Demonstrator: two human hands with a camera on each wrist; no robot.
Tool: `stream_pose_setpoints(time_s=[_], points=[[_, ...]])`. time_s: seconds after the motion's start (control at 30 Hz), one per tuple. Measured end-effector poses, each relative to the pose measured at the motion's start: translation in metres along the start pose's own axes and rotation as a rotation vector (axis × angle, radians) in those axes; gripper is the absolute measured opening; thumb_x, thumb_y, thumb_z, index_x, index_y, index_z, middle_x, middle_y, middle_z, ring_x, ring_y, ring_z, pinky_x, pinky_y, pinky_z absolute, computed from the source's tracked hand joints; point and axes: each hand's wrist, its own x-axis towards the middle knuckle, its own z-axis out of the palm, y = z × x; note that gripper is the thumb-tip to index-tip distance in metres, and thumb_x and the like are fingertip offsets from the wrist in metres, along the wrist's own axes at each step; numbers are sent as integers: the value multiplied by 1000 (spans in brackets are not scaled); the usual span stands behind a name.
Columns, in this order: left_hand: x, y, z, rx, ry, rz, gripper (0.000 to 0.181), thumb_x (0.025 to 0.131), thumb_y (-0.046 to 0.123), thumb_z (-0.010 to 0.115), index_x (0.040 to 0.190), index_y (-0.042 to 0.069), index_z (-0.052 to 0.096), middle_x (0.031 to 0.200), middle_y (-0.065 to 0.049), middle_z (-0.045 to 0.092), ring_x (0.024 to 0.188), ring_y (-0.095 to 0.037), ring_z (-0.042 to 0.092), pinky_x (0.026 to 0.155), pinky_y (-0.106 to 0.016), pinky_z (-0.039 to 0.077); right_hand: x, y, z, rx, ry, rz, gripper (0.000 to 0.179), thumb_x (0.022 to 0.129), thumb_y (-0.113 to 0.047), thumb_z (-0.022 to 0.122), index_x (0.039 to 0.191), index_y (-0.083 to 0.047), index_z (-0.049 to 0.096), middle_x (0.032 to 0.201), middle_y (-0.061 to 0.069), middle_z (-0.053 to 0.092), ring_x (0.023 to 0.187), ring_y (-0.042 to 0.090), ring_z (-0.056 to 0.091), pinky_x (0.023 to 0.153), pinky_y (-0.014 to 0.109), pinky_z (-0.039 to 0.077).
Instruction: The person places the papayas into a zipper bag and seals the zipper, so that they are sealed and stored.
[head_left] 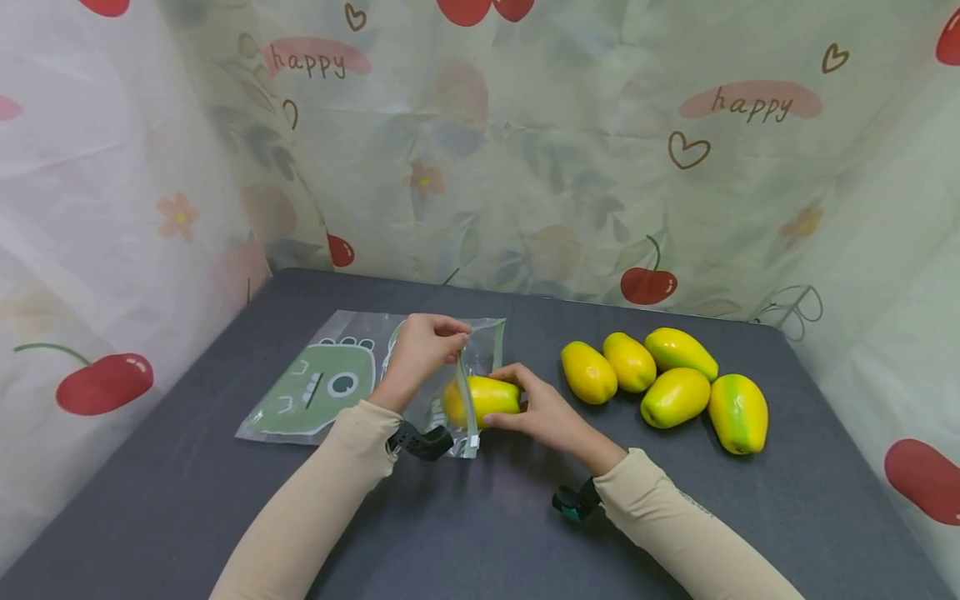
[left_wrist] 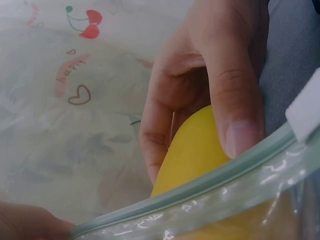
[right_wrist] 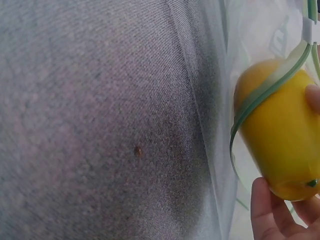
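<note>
A clear slider zip bag (head_left: 337,379) printed with a green cartoon face lies on the table, its mouth toward the right. My left hand (head_left: 422,350) pinches the upper edge of the mouth and holds it raised. My right hand (head_left: 543,408) grips a yellow papaya (head_left: 495,398), thumb on the near side and fingers on the far side. The papaya's left part is inside the bag, its right end outside. In the right wrist view the green zip strip (right_wrist: 270,90) crosses the papaya. The left wrist view shows the white slider (left_wrist: 305,107) near my right thumb.
Several more yellow papayas lie grouped to the right on the dark table (head_left: 465,542); the rightmost papaya (head_left: 738,414) has a green streak. A patterned cloth (head_left: 525,192) hangs behind and at both sides. Black wrist straps (head_left: 423,442) sit on both wrists.
</note>
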Motion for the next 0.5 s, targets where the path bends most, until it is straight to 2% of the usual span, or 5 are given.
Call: stream_pose_setpoints(time_s=[0.3,0.5], points=[[-1,1,-1,3,0,2,15,89,15,68,100,9,76,96,-9,73,69,-19,68,77,-42,59,1,-1,-1,49,-32,13,52,87,-28,73,132,-11,50,128,6,55,108,23,57,90,37,53],[0,1,-1,15,3,-8,13,89,15,69,98,10,76,96,-8,73,69,-18,68,75,-39,59,2,-3,0,32,-43,13,52,89,-27,70,136,-13,52,125,13,49,110,27,56,94,40,52]])
